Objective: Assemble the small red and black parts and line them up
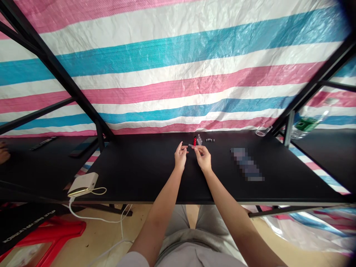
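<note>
Between my two hands, above the black tabletop (144, 159), is a thin clear tube (190, 145) with a dark left end and some red near its right end. My left hand (180, 157) pinches the dark end. Fingertips of my right hand (204, 157) are closed on the red end. Just behind my fingers stand small red pieces (194, 139) in a short row. Beside these are several small clear pieces (199, 140). Farther right lies a row of several tiny shiny pieces (210, 140). Their exact kind is too small to tell.
A blurred-out flat object (247, 164) lies to the right. A clear cup (263, 130) and a plastic bottle (306, 124) stand back right. A white box with a cable (85, 183) sits front left. Another person's hand (3, 152) shows at the left edge. Black frame bars (83, 104) flank the table.
</note>
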`<state>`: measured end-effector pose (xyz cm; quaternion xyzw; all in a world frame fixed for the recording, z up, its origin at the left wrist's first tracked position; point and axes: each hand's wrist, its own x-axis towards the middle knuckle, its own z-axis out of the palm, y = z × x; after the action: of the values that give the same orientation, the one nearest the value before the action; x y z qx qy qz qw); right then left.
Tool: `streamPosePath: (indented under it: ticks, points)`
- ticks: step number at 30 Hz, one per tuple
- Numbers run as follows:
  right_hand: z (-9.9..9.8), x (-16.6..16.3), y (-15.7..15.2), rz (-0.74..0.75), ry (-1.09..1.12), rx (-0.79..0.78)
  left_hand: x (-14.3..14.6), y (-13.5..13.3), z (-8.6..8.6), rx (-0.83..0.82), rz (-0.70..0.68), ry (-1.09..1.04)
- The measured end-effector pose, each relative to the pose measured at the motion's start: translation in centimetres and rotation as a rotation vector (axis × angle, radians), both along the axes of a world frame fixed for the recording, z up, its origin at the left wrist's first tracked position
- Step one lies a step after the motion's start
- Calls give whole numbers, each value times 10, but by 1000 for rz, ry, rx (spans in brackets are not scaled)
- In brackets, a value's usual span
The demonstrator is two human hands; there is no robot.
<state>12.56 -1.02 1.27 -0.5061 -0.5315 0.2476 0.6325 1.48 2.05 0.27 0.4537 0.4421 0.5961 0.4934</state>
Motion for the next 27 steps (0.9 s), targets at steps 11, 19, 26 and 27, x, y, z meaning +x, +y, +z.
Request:
streamPosePath:
  ticks: [11,19,26,27]
  points:
    - [-8,3,3,-98,-217,36,0,-2,3,28,-47,29]
    - [-8,1,3,-113,-373,1,-3,-2,8,-20,-1,-28]
    - [-5,1,0,-38,-438,4,-7,3,6,-67,-18,-109]
    - [-5,1,0,-33,-444,1,-7,3,6,-65,-30,-111]
